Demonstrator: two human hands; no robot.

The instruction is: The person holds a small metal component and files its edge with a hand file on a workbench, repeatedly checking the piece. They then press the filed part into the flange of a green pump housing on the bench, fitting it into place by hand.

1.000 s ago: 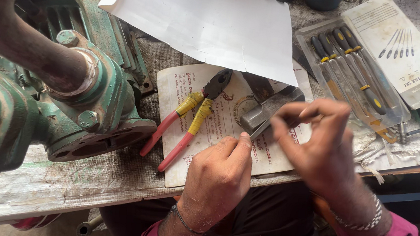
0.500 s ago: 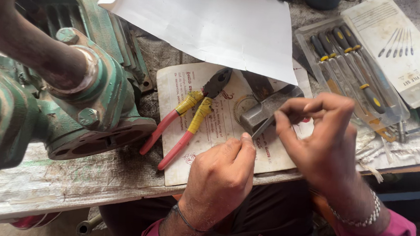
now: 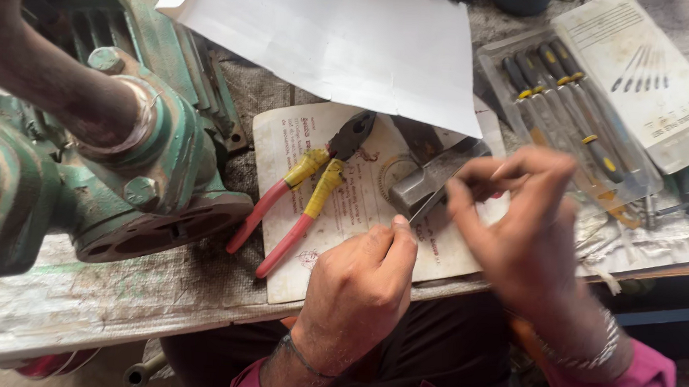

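The left hand is curled, its fingertips pinching the lower end of a thin metal strip on the printed paper. The right hand, at 3 o'clock from the strip, pinches its upper end beside a grey metal block. Red-handled pliers lie at 9 o'clock, the green motor beyond them.

A clear plastic pack of screwdrivers lies at the top right of the counter. Its white card cover shows little tool drawings. A printed cream paper sheet lies in the middle, under a blank white sheet.
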